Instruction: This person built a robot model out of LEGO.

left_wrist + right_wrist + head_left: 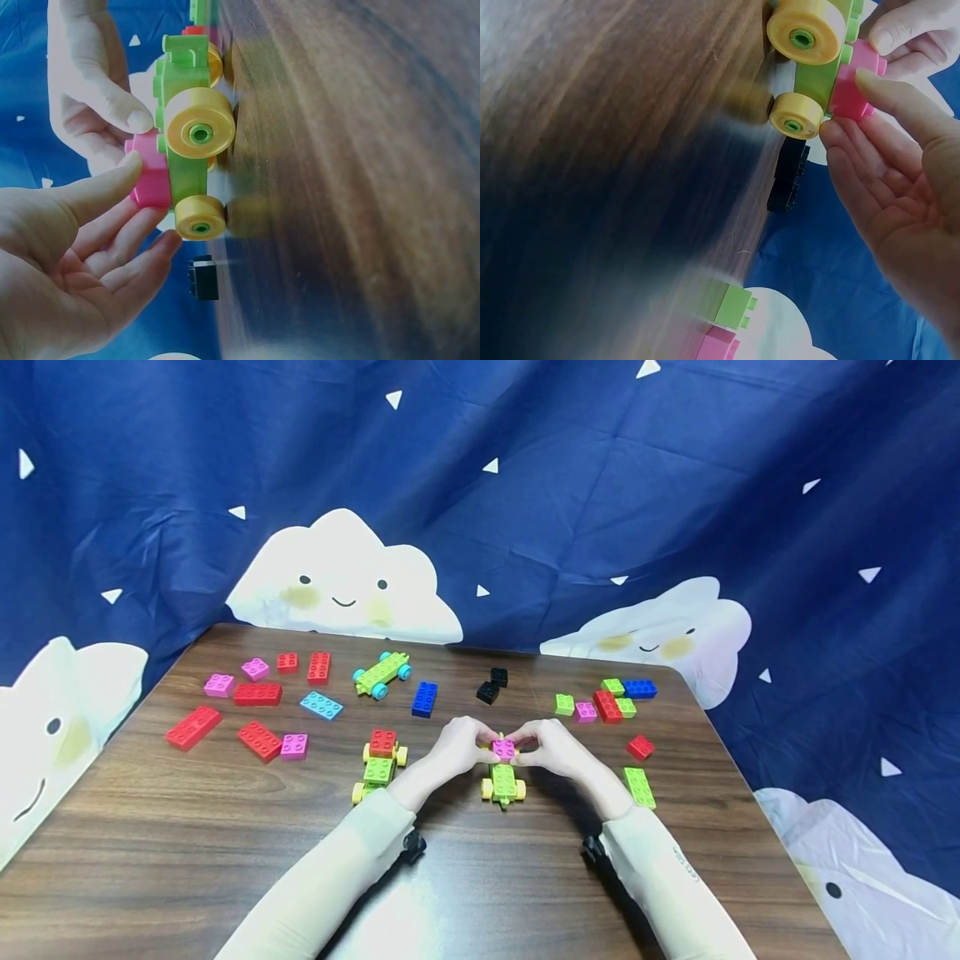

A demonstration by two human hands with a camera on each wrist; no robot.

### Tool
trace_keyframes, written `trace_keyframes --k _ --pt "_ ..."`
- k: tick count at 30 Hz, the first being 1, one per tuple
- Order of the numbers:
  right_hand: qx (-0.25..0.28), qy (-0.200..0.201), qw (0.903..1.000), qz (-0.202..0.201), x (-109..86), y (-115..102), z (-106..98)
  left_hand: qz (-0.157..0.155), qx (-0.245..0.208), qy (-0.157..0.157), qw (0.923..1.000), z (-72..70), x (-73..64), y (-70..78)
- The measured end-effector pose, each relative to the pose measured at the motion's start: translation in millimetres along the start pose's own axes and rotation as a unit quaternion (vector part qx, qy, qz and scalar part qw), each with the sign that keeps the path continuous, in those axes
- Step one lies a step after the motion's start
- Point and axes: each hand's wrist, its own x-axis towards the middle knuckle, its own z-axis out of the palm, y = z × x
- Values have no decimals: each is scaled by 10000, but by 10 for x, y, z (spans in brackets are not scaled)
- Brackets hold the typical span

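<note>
A pink toy brick [503, 749] sits on the far part of a green toy car base [504, 783] with yellow wheels, mid-table. My left hand [467, 745] pinches the brick from the left, its thumb on the near side in the left wrist view. From the right, my right hand [551, 747] pinches the same brick [853, 84] between thumb and fingers. The base's wheels [200, 124] stand on the table. Left of my left hand is another green car [378, 770] with yellow wheels, carrying a red brick [382, 742] at its far end.
A green car base [382, 673] with blue wheels stands farther back. Red and pink bricks [258, 694] and a light-blue brick [322, 705] lie at left. Two black bricks [488, 692] and a dark-blue brick [424, 699] lie behind my hands. Several bricks [607, 706] lie at right.
</note>
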Motion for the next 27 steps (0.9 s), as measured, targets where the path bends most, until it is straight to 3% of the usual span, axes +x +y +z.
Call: trace_keyframes --k 27 --pt "260 48 9996 -62 6 66 19 -23 29 26 10000 1 -2 1"
